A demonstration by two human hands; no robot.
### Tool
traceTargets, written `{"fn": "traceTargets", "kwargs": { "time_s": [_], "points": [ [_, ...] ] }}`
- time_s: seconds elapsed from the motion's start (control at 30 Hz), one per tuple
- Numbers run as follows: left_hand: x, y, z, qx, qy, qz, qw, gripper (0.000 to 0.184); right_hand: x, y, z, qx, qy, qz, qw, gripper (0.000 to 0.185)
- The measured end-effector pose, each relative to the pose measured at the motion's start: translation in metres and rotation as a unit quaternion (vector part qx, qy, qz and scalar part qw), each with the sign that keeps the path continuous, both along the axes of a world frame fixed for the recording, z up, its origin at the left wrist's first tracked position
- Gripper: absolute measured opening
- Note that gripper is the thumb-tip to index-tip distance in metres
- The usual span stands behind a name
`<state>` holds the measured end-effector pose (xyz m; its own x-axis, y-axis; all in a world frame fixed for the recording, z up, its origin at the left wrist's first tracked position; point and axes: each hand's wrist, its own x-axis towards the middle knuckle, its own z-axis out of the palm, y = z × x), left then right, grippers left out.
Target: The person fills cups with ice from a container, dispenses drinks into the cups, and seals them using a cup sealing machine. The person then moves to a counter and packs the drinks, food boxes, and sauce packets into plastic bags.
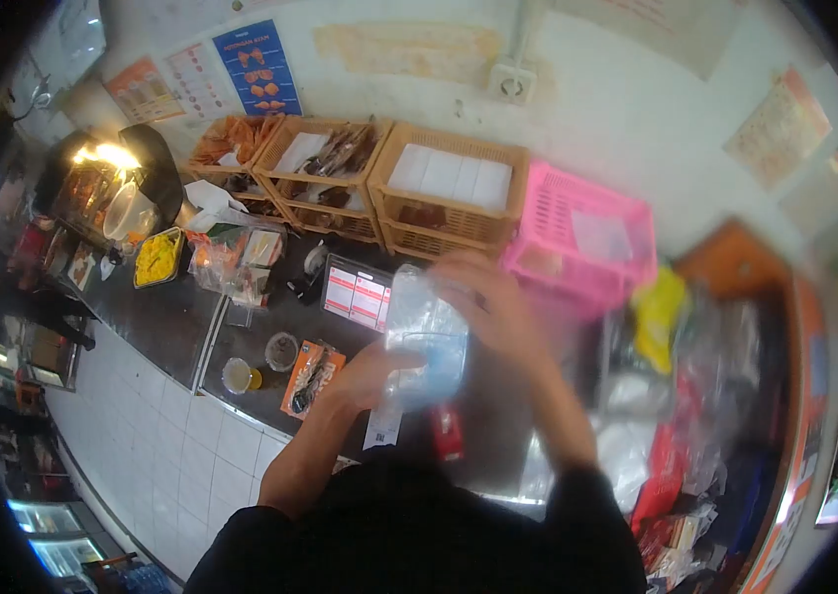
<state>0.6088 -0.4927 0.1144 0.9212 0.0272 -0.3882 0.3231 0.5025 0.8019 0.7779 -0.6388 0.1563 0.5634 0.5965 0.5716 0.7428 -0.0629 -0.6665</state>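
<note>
Both my hands are around a clear plastic package (426, 332) with something white and light blue inside, held above the dark counter. My left hand (371, 374) grips its lower left side. At its upper right edge is my right hand (473, 297), blurred, with its fingers bent over the plastic. A white printed slip (382, 428) hangs below the package. Just behind it stands a tablet (357, 294) with a red and white screen. A small red item (447, 432) lies on the counter near my body.
Wicker-like baskets (454, 176) and a pink basket (582, 233) line the wall. An orange packet (313, 379) and two cups (239, 375) are at the left. Plastic bags (637, 381) pile up at the right. A yellow-filled tray (157, 258) sits farther left.
</note>
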Motion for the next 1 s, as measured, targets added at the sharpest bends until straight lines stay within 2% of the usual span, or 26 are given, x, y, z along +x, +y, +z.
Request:
{"fn": "traceTargets", "kwargs": {
  "time_s": [0.07,0.1,0.13,0.17,0.2,0.23,0.27,0.3,0.33,0.4,0.43,0.47,0.5,0.53,0.6,0.67,0.73,0.77,0.8,0.83,0.87,0.93,1.0],
  "points": [
    [-0.004,-0.001,0.002,0.071,-0.021,-0.017,0.997,0.039,0.007,0.007,-0.003,-0.131,0.067,0.112,0.983,0.018],
    [-0.006,0.0,0.007,0.097,-0.029,-0.022,0.995,0.039,0.004,0.01,-0.004,-0.107,0.039,0.103,0.988,0.017],
    [-0.011,0.001,0.018,0.172,0.029,-0.027,0.984,0.039,0.001,0.013,-0.01,-0.104,0.041,0.099,0.989,0.017],
    [-0.012,0.002,0.026,0.247,0.085,-0.038,0.965,0.039,-0.004,0.014,-0.02,-0.153,0.003,0.106,0.983,0.016],
    [-0.025,0.014,-0.008,0.249,0.083,-0.057,0.963,0.039,-0.01,0.011,-0.028,-0.204,-0.032,0.105,0.973,0.015],
    [-0.051,0.035,-0.07,0.053,0.013,-0.033,0.998,0.038,-0.024,0.006,-0.033,-0.235,0.001,0.147,0.961,0.018],
    [-0.062,0.044,-0.107,-0.148,-0.052,-0.008,0.988,0.038,-0.049,0.0,0.001,-0.281,0.208,0.166,0.922,0.024],
    [-0.059,0.026,-0.078,-0.15,-0.05,-0.029,0.987,0.038,-0.064,-0.002,-0.048,-0.153,-0.004,0.171,0.973,0.024],
    [-0.06,-0.002,-0.022,-0.09,-0.066,0.072,0.991,0.037,-0.073,-0.003,-0.065,-0.101,-0.123,0.155,0.975,0.021],
    [-0.069,-0.019,-0.007,-0.028,-0.077,0.163,0.983,0.037,-0.099,0.006,-0.071,-0.003,-0.058,0.019,0.998,0.021],
    [-0.077,-0.024,-0.018,0.29,-0.074,0.111,0.948,0.036,-0.115,0.003,-0.075,-0.002,-0.054,0.007,0.999,0.021],
    [-0.081,-0.034,-0.027,0.142,-0.026,0.187,0.972,0.034,-0.131,0.001,-0.08,0.014,0.019,-0.024,0.999,0.019],
    [-0.08,-0.046,-0.024,-0.007,0.013,0.284,0.959,0.032,-0.146,0.001,-0.084,0.033,0.088,-0.051,0.994,0.018],
    [-0.079,-0.056,-0.014,-0.003,0.011,0.28,0.96,0.032,-0.164,0.005,-0.089,0.038,0.088,-0.055,0.994,0.018],
    [-0.075,-0.064,-0.004,-0.002,-0.045,0.325,0.944,0.028,-0.186,0.013,-0.1,0.166,0.116,-0.059,0.978,0.016],
    [-0.09,-0.054,-0.041,-0.016,-0.03,0.364,0.931,0.018,-0.192,0.008,-0.079,0.182,0.155,-0.013,0.971,0.016],
    [-0.084,-0.058,-0.01,0.163,-0.118,0.336,0.92,0.008,-0.192,0.007,-0.074,0.196,0.194,0.038,0.961,0.017],
    [-0.091,-0.054,-0.007,0.173,-0.119,0.343,0.916,0.008,-0.189,0.013,-0.076,0.217,0.156,0.069,0.961,0.017],
    [-0.094,-0.053,-0.008,0.276,-0.135,0.34,0.889,0.007,-0.184,0.015,-0.075,0.233,0.114,0.094,0.961,0.017],
    [-0.098,-0.053,-0.009,0.375,-0.147,0.333,0.853,0.01,-0.187,0.018,-0.072,0.247,0.155,0.114,0.95,0.014],
    [-0.102,-0.046,-0.014,0.376,-0.148,0.337,0.851,0.01,-0.187,0.019,-0.068,0.247,0.154,0.118,0.949,0.014],
    [-0.108,-0.029,-0.021,0.131,-0.181,0.349,0.91,0.024,-0.184,0.023,-0.053,0.198,0.163,0.174,0.951,0.006],
    [-0.104,-0.019,-0.021,0.158,-0.176,0.353,0.905,0.031,-0.182,0.032,-0.054,0.204,0.153,0.219,0.942,0.003]
  ]
}}
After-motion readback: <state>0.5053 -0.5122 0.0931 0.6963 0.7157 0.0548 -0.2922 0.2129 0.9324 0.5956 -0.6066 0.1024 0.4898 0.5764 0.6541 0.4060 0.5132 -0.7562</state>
